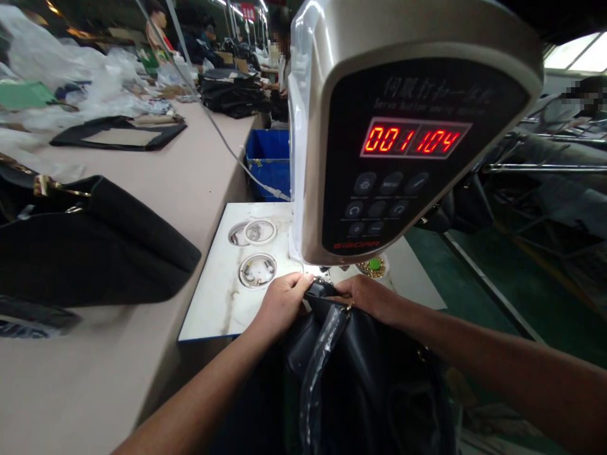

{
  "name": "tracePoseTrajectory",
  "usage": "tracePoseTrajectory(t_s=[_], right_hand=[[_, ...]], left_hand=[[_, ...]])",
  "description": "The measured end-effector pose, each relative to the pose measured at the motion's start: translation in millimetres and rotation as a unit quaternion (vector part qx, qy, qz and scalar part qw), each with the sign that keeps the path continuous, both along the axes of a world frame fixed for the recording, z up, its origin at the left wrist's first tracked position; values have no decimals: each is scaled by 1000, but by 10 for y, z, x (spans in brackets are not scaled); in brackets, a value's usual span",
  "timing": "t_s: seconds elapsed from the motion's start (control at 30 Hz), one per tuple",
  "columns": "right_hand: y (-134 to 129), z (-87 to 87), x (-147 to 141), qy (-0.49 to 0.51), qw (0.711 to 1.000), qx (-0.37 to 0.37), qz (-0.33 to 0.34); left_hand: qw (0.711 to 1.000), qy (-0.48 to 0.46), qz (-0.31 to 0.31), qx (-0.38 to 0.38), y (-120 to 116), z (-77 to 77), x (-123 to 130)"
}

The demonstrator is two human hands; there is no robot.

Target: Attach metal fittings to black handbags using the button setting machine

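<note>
A black handbag (365,366) hangs in front of me, its upper edge raised to the small white work surface (213,309). My left hand (284,300) pinches that edge from the left, thumb on top. From the right, my right hand (370,296) grips the same edge, its fingers partly hidden. Both hands are just under the head of a button machine (313,189) with a red lit display (415,139). A strap wrapped in clear plastic (320,373) runs down the bag's front. The machine head covers the spot where its tool meets the bag.
Small metal pieces and a green item fill a round cup (374,265) right of the machine. Round recesses (257,270) hold small parts on the left. Another black bag (95,246) lies on the long table (199,164). A blue bin (268,161) stands behind; people work farther back.
</note>
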State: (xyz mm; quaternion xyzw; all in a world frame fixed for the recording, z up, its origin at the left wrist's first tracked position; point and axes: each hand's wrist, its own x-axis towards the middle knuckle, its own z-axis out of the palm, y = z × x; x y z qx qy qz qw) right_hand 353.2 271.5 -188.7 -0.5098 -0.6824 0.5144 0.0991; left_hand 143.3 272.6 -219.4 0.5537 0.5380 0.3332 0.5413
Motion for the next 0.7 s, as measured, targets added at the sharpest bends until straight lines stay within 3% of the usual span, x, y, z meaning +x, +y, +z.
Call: tracePoseTrajectory(t_s=[0.3,0.7], right_hand=[[-40,-64,4,-53,997,53,7],[50,125,-16,-93,991,88,27]], left_hand=[[996,-11,-38,-75,0,40,-10],[998,-5,-34,-52,124,74,11]])
